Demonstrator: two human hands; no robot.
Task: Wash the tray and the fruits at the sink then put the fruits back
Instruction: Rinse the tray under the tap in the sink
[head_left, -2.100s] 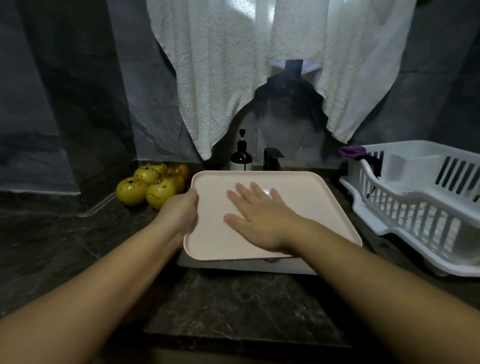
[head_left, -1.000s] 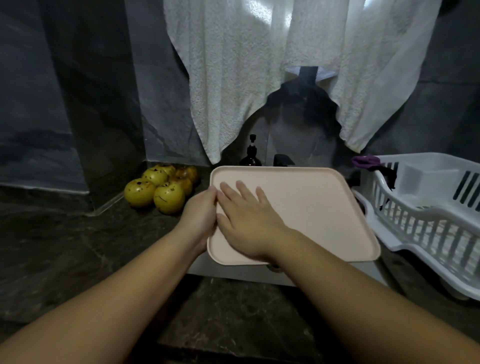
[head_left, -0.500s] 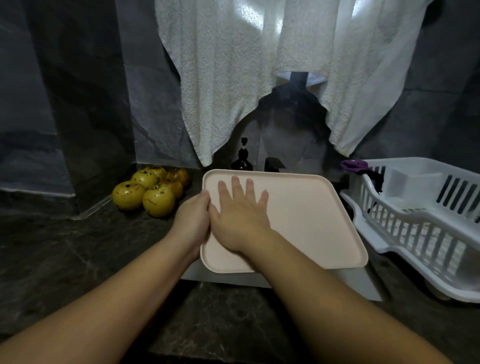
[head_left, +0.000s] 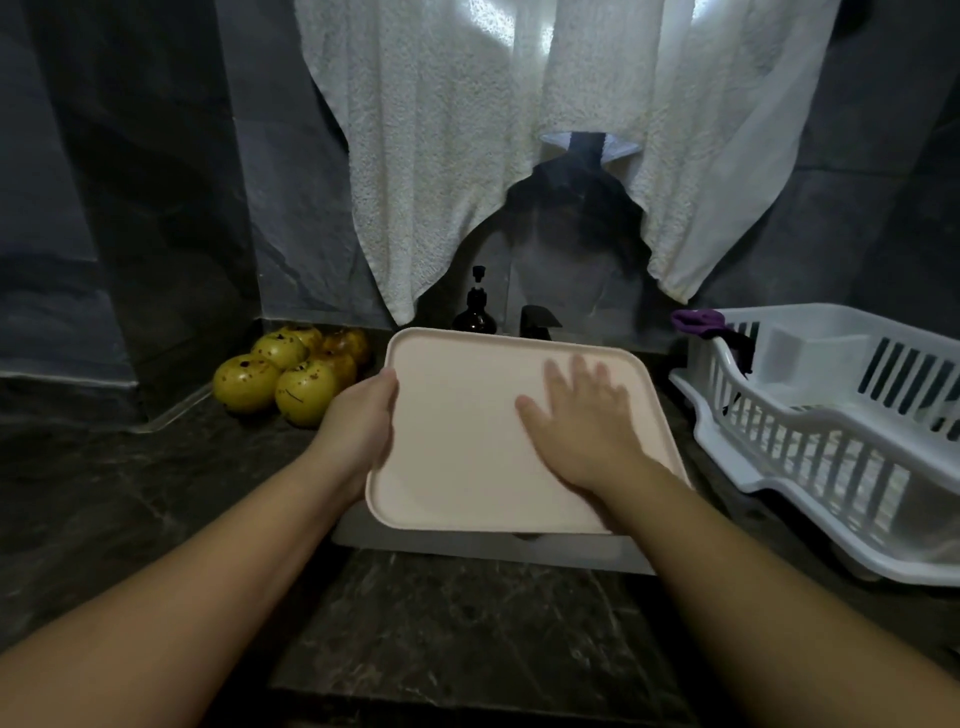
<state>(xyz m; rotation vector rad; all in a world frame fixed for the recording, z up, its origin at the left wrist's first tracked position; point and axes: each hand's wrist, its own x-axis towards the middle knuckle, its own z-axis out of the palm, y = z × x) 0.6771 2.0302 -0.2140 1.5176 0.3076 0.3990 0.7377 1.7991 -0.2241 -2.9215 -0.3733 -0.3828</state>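
Head view looks down on a pale pink tray (head_left: 467, 447) held over the sink (head_left: 483, 551), whose light front rim shows just below the tray's near edge. Left hand (head_left: 358, 431) grips the tray's left edge, the thumb lying over the rim on top and the other fingers curled out of sight underneath. Right hand (head_left: 582, 421) lies flat on the tray's upper face toward its right side, fingers straight and slightly spread, holding nothing; it is a little blurred. Just beyond the left hand's knuckles and to their left, a cluster of yellow, brown-spotted fruits (head_left: 291, 371) sits on the dark stone counter (head_left: 130, 493) in the corner, apart from the tray. Past the right fingertips, behind the tray's far edge, stand a dark pump bottle (head_left: 474, 312) and a black faucet (head_left: 537, 319), both partly hidden by the tray. To the right of the right hand, a white dish rack (head_left: 831, 431) rests on the counter with a purple cloth (head_left: 698, 320) draped on its far left corner. White towels (head_left: 467, 130) hang on the wall above.
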